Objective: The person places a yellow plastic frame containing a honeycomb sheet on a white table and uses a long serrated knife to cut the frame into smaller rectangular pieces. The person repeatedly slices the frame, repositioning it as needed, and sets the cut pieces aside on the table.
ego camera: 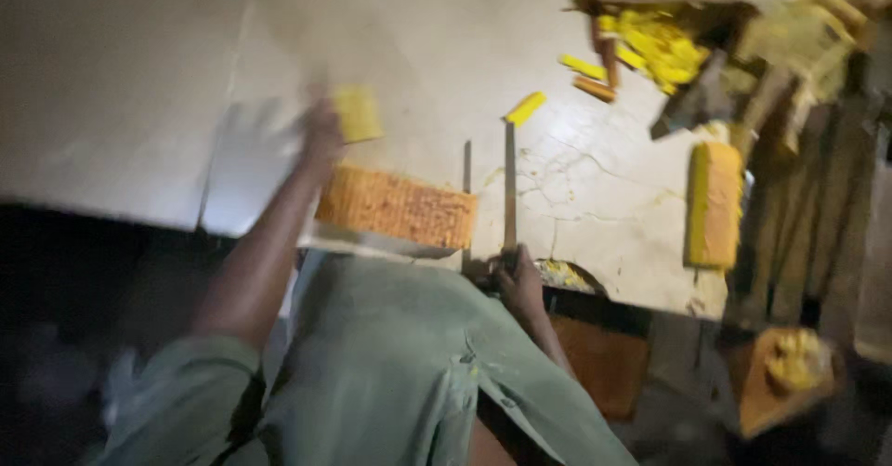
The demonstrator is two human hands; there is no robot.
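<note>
Head view, looking down on a pale, cracked slab table. The left hand, blurred by motion at centre left of the frame, is gripping a small yellow block, its fingers closed on the block's left edge; the exact finger positions are lost in the blur. Just below this hand, a large orange-yellow textured block is lying on the table near its front edge. The right hand, at lower centre, is wrapping its fingers around the handle end of a long thin blade, which is running straight up the frame over the table. A second thin dark strip is lying parallel, just left of the blade. A short yellow stick is resting near the blade's tip. At right, a tall yellow-orange slab is lying by the table edge, and yellow scraps are piling up at upper right. The person's green sleeves are filling the lower frame.
</note>
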